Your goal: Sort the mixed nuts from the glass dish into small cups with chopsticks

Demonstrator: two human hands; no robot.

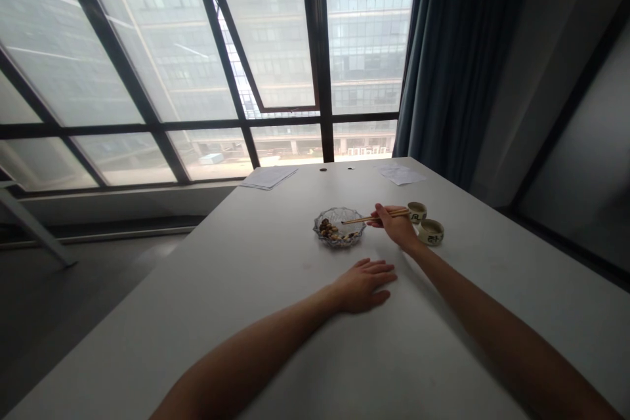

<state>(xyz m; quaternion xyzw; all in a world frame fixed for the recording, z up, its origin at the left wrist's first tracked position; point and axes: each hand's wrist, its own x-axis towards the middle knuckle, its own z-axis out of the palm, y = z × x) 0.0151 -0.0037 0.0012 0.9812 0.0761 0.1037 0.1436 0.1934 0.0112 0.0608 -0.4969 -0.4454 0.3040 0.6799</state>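
Observation:
My right hand (394, 223) is closed around a pair of chopsticks (361, 219), whose tips reach left over a clear glass bowl (339, 243) with a wavy rim. Small brown and pale pieces, perhaps nuts or beans, lie in the bowl (317, 226), mostly on its left and near side; their exact kind is too small to tell. Flat on the white table rests my left hand (364, 285), fingers spread, nearer to me than the bowl and holding nothing. Just right of my right hand stand two small pale cups with dark characters, a nearer cup (432, 233) and a farther cup (417, 211).
The white table (221, 289) stretches toward a wall of windows (275, 46). Papers lie at its far left (270, 176) and far right (401, 174). A small dark round object (323, 170) sits near the far edge. A dark blue curtain (453, 65) hangs on the right.

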